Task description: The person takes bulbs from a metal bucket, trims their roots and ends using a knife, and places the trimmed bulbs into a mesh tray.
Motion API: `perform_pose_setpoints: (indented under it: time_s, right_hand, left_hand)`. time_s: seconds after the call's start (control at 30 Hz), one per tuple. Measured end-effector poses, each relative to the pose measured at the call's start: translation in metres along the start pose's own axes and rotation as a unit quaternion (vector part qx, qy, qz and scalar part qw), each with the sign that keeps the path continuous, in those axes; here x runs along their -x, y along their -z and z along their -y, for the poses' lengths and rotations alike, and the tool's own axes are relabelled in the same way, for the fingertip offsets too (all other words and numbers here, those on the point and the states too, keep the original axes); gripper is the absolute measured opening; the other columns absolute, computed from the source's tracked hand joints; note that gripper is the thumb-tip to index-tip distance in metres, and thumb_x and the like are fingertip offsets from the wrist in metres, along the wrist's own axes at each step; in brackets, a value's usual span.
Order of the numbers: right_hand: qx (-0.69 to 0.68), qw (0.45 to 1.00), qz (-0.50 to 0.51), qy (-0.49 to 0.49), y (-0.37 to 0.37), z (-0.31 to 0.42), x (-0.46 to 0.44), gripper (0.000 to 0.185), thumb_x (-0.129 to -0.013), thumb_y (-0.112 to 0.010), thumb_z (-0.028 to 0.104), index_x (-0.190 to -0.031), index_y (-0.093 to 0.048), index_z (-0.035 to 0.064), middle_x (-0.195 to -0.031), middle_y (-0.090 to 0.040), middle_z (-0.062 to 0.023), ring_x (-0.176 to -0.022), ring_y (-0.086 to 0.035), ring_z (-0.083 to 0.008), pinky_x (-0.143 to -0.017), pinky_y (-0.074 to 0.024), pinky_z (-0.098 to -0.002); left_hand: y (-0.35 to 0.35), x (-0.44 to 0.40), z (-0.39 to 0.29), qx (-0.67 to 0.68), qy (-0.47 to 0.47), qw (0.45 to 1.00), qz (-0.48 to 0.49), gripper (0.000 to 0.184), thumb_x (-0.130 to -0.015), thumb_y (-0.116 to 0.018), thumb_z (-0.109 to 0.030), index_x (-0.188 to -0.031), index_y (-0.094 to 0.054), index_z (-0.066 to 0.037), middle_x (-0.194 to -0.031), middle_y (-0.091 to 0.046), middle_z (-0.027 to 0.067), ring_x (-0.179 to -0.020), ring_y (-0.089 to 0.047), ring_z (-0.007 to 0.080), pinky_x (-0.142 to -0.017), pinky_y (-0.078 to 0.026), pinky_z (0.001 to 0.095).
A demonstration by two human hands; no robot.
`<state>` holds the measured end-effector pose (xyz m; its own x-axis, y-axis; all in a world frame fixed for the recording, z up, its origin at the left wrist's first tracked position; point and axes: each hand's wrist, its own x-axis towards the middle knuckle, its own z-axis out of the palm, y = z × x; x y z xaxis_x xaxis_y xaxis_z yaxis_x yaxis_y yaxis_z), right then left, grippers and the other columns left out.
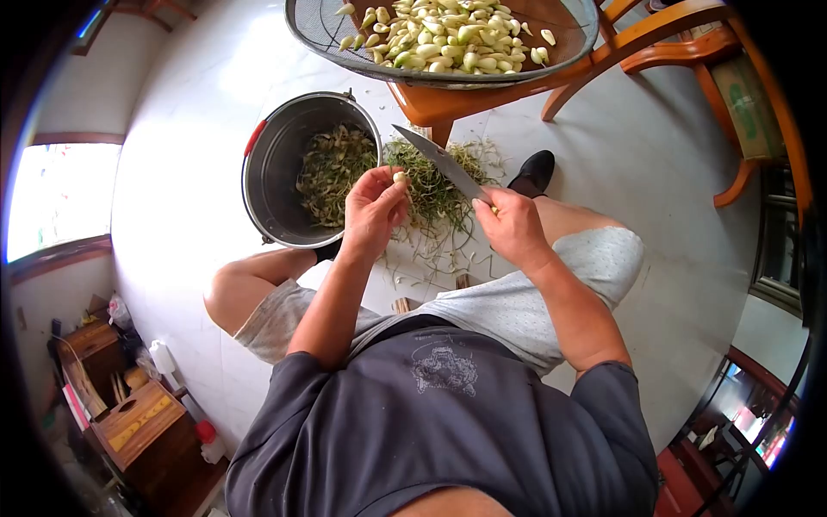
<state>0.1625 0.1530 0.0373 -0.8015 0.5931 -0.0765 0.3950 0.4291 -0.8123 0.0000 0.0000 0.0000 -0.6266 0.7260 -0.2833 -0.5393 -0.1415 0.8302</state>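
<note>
Between the fingertips of my left hand (372, 211) is a small white allium bulb (399, 177), held near the bucket's right rim. My right hand (512, 227) is wrapped round the handle of a knife (446, 165). Its long blade slants up and to the left, apart from the bulb. Under both hands, cut green tops and roots (444, 185) lie heaped on the floor. The metal bucket (269, 172), with a red grip on its handle, holds more trimmings (332, 177) on the left.
At the top, a mesh sieve (312, 39) full of pale bulbs (452, 39) rests on a wooden chair (422, 105). Another wooden chair (689, 52) is at the right. My knees flank the heap. A wooden cabinet (146, 422) stands at the lower left.
</note>
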Motion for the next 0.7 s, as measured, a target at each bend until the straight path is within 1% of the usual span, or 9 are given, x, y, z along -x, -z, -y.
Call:
perform_pose_setpoints:
  time_s: [0.07,0.17,0.27,0.37,0.47,0.57,0.67,0.7]
  right_hand:
    - [-0.015,1.000,0.009,-0.009,-0.002,0.002,-0.001,0.022,-0.082,-0.057,0.018,-0.099,-0.067,0.0078,-0.081,-0.063,-0.0180,-0.076,-0.061,-0.0345,-0.067,-0.0485,-0.0413]
    - [-0.006,1.000,0.016,-0.012,0.004,-0.002,0.001,0.021,-0.082,-0.057,0.017,-0.098,-0.067,0.0075,-0.080,-0.063,-0.0173,-0.075,-0.061,-0.0346,-0.067,-0.0485,-0.0410]
    - [-0.012,1.000,0.013,-0.008,0.003,-0.002,0.001,0.020,-0.082,-0.058,0.017,-0.097,-0.067,0.0069,-0.078,-0.063,-0.0172,-0.075,-0.061,-0.0348,-0.066,-0.0483,-0.0406]
    - [-0.025,1.000,0.008,0.006,0.004,0.003,0.001,0.019,-0.082,-0.058,0.017,-0.096,-0.066,0.0055,-0.077,-0.062,-0.0171,-0.073,-0.061,-0.0344,-0.066,-0.0482,-0.0396]
    - [-0.057,0.998,0.007,0.014,0.007,0.009,0.002,0.019,-0.083,-0.058,0.017,-0.096,-0.065,0.0048,-0.077,-0.062,-0.0172,-0.071,-0.060,-0.0338,-0.065,-0.0482,-0.0385]
    - [-0.072,0.997,0.003,0.026,0.005,0.011,0.003,0.015,-0.080,-0.058,0.012,-0.090,-0.064,0.0036,-0.076,-0.060,-0.0155,-0.069,-0.058,-0.0329,-0.063,-0.0475,-0.0392]
    - [-0.021,0.990,-0.001,0.140,-0.003,-0.009,0.001,0.016,-0.085,-0.059,0.011,-0.095,-0.063,-0.0015,-0.065,-0.056,-0.0094,-0.055,-0.047,-0.0109,-0.053,-0.0412,-0.0275]
    - [-0.018,0.990,0.004,0.137,-0.002,-0.006,0.002,0.017,-0.085,-0.059,0.012,-0.095,-0.064,-0.0015,-0.064,-0.056,-0.0091,-0.055,-0.047,-0.0104,-0.053,-0.0412,-0.0273]
  left_hand:
    - [-0.001,0.000,-0.005,0.007,0.015,1.000,0.014,0.016,-0.090,-0.057,-0.008,-0.103,-0.051,-0.002,-0.090,-0.062,0.0111,-0.055,-0.052,0.0091,-0.045,-0.038,0.0194]
    - [-0.017,0.002,-0.010,0.040,0.043,0.998,-0.017,0.010,-0.090,-0.055,-0.007,-0.098,-0.052,-0.001,-0.088,-0.062,0.0119,-0.054,-0.052,0.0088,-0.044,-0.038,0.0196]
    - [-0.015,-0.001,-0.013,0.059,0.077,0.995,-0.034,0.008,-0.091,-0.055,-0.007,-0.096,-0.052,-0.001,-0.088,-0.062,0.0123,-0.055,-0.052,0.0089,-0.046,-0.040,0.0191]
    - [-0.011,-0.005,-0.009,0.058,0.082,0.993,-0.054,0.010,-0.091,-0.056,-0.010,-0.096,-0.053,-0.001,-0.085,-0.061,0.0113,-0.059,-0.052,0.0094,-0.051,-0.041,0.0182]
    - [0.001,-0.011,0.000,0.088,0.086,0.989,-0.077,0.011,-0.090,-0.059,-0.009,-0.091,-0.051,-0.001,-0.082,-0.060,0.0090,-0.059,-0.053,0.0107,-0.051,-0.044,0.0185]
    - [0.008,-0.016,0.008,0.121,0.079,0.980,-0.134,0.011,-0.089,-0.060,-0.007,-0.090,-0.052,-0.001,-0.080,-0.058,0.0072,-0.060,-0.053,0.0110,-0.051,-0.044,0.0186]
    - [0.017,-0.018,0.017,0.118,0.059,0.986,-0.106,0.010,-0.087,-0.061,-0.004,-0.089,-0.052,-0.001,-0.080,-0.058,0.0066,-0.064,-0.056,0.0122,-0.053,-0.045,0.0190]
    - [0.011,-0.016,0.014,0.102,0.061,0.985,-0.121,0.010,-0.087,-0.061,-0.004,-0.091,-0.052,-0.001,-0.080,-0.058,0.0066,-0.066,-0.057,0.0123,-0.055,-0.045,0.0185]
